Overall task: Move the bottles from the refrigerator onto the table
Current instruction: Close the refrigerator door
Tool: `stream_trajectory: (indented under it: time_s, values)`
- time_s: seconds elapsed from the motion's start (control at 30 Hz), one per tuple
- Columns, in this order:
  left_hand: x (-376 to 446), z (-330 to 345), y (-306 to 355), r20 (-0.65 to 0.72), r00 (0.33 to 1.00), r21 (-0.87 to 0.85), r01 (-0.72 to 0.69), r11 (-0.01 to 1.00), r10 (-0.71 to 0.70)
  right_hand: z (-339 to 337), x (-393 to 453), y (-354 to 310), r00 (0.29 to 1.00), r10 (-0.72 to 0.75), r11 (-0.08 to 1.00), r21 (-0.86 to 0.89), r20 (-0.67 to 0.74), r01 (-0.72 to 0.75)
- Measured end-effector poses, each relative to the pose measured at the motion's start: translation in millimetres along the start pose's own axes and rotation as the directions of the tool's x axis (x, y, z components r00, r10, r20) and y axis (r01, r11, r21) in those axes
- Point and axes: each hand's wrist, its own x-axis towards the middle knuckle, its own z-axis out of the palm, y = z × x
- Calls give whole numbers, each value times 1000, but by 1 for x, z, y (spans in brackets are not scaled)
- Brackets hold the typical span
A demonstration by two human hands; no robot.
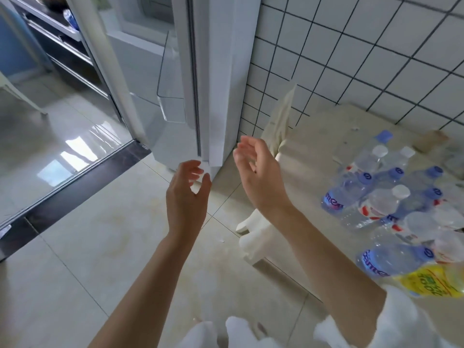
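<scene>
Several clear water bottles (391,197) with blue or white caps stand and lie crowded on the beige table (316,146) at the right. One bottle with a yellow label (431,280) lies at the table's near edge. The white refrigerator door (160,79) stands open at the top centre, and a blue-labelled bottle (71,20) shows on a shelf inside at the top left. My left hand (187,194) and my right hand (261,177) hover empty in mid-air, fingers apart, below the door's lower corner and left of the table.
A white tiled wall (364,59) rises behind the table. A pale cloth (278,121) hangs between the refrigerator and the table. A white stool or table leg (251,237) stands under the table's left edge. A dark threshold strip (75,187) crosses the glossy floor at the left.
</scene>
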Motion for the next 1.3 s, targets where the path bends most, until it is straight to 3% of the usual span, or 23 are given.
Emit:
stream_trajectory:
  time_s: [0.4,0.6,0.77,1.0,1.3]
  values:
    - [60,7,4,71,997,42,-28,999,25,7,95,-24,998,-64,997,37,6,64]
    - [76,19,5,81,996,-29,30,999,-27,11,105,-28,991,-127,975,190,53,115]
    - [82,15,-5,11,995,-138,95,986,-95,30,113,-29,990,-135,967,224,42,123]
    - [109,-12,-38,-126,984,-225,97,969,-128,91,127,-47,986,-163,950,277,42,145]
    - [185,-79,-98,-198,952,-331,160,930,-234,215,157,-97,954,-281,951,99,-110,291]
